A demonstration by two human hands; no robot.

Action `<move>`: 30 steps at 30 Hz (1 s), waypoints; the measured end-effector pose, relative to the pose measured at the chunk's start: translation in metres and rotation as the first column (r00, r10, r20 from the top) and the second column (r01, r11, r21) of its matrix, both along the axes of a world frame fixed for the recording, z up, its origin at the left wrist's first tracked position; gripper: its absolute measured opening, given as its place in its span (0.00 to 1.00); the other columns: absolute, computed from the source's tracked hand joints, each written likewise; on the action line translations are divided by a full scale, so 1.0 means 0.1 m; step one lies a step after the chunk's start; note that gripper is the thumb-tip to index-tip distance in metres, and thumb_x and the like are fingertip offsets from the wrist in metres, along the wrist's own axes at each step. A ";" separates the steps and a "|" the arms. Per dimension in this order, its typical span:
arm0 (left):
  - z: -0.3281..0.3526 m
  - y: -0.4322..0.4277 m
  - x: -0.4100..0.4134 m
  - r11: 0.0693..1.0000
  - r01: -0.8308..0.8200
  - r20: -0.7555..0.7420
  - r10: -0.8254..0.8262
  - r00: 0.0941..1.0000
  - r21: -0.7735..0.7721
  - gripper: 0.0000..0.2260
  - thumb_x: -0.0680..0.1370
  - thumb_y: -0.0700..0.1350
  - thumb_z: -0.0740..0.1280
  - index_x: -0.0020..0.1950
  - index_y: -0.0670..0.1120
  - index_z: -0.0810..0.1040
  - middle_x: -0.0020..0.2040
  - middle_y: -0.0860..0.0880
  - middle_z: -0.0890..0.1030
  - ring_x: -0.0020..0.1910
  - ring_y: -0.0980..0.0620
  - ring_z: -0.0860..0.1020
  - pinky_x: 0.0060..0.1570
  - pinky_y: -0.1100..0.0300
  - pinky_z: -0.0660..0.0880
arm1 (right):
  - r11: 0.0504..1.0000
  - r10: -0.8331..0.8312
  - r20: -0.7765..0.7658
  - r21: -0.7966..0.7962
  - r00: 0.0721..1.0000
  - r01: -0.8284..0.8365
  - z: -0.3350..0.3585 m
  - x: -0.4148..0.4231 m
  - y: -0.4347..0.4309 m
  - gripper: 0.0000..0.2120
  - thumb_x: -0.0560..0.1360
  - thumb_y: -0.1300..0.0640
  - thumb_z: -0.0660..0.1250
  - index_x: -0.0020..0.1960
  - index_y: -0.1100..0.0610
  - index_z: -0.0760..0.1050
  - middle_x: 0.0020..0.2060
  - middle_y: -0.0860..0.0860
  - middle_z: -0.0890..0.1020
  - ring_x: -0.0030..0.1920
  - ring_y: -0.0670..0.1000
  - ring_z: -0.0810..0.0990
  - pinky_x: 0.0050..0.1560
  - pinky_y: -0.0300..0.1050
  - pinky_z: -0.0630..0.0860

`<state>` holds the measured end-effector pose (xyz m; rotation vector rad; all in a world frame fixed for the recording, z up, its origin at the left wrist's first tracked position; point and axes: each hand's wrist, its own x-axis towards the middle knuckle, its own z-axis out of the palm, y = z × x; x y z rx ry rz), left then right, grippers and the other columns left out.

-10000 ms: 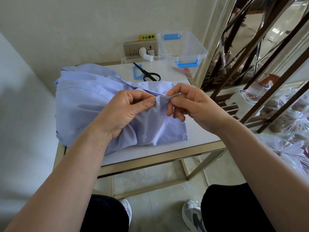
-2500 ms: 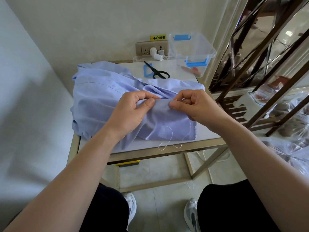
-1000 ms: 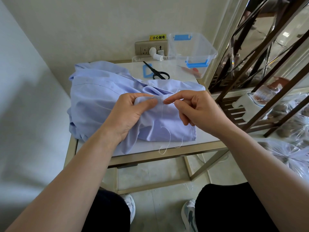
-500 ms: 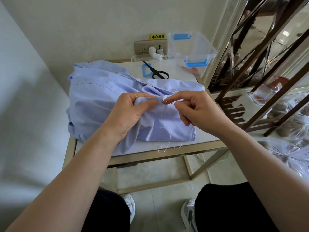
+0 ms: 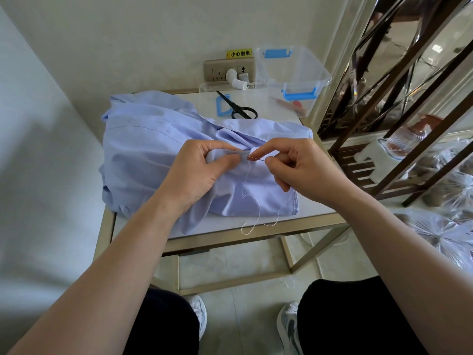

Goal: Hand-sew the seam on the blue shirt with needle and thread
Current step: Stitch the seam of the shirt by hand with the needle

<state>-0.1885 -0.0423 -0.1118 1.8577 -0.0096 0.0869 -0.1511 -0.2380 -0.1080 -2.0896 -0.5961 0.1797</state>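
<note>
Left hand pinched blue shirt fold; right hand pinched needle. Clear box held reddish item, unidentifiable.

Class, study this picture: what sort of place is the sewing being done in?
Probably a corner of a home, not a workshop: a small side table below a wall socket, a tiled floor, and lattice-fronted shelving holding ornaments.

Left hand and right hand bare, bare forearms, plain black trousers, 2 white-and-grey sneakers
</note>
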 end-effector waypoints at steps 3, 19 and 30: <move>0.00 0.01 0.00 0.999 0.009 0.027 -0.010 1.000 0.043 0.09 0.77 0.39 0.71 0.42 0.53 0.84 0.39 0.57 0.85 0.40 0.63 0.80 0.44 0.71 0.75 | 0.998 0.023 0.002 -0.058 1.000 -0.023 0.01 0.00 0.01 0.20 0.77 0.67 0.60 0.65 0.51 0.73 0.22 0.53 0.75 0.23 0.44 0.67 0.29 0.32 0.67; -0.01 0.03 0.02 1.000 0.004 -0.030 -0.003 1.000 0.026 0.07 0.77 0.41 0.70 0.41 0.46 0.85 0.35 0.53 0.84 0.37 0.60 0.79 0.41 0.67 0.75 | 0.998 0.058 -0.095 0.013 0.994 -0.057 -0.01 0.03 0.03 0.10 0.80 0.66 0.58 0.51 0.55 0.75 0.24 0.52 0.78 0.23 0.45 0.69 0.27 0.34 0.68; 0.00 0.06 0.01 0.986 0.043 -0.171 -0.070 0.983 -0.158 0.07 0.77 0.44 0.70 0.39 0.48 0.85 0.40 0.46 0.85 0.41 0.53 0.81 0.47 0.58 0.75 | 0.990 0.101 -0.186 0.119 0.977 -0.080 0.01 0.06 0.01 0.11 0.82 0.66 0.57 0.50 0.55 0.75 0.23 0.50 0.76 0.22 0.46 0.68 0.28 0.34 0.68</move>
